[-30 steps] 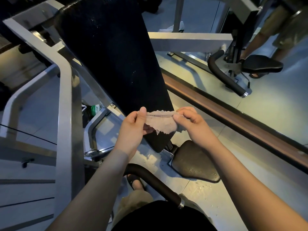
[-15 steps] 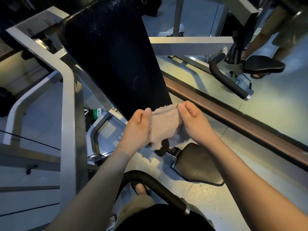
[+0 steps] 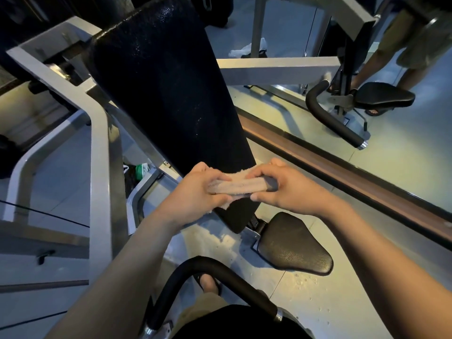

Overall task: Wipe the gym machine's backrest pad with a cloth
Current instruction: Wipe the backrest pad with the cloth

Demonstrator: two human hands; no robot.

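The long black backrest pad (image 3: pixel 166 94) slopes from the top left down to the centre, its surface speckled with wet spots. A small pinkish-grey cloth (image 3: pixel 238 185) is folded into a narrow band in front of the pad's lower end. My left hand (image 3: pixel 195 189) grips the band's left end with curled fingers. My right hand (image 3: pixel 288 184) pinches its right end. Both hands hover just in front of the pad's lower part; whether the cloth touches it I cannot tell.
The black seat pad (image 3: pixel 293 243) lies below my right hand. Grey steel frame bars (image 3: pixel 100 148) stand to the left, and a black padded handle (image 3: pixel 215 270) curves near my foot. A wall mirror with a brown ledge (image 3: pixel 342 167) reflects the machine and a person's legs (image 3: pixel 381 50). Water drops dot the floor.
The cloth hung open between my hands half a second ago; now it is folded into a thin horizontal band, with both hands closed tighter on its ends.
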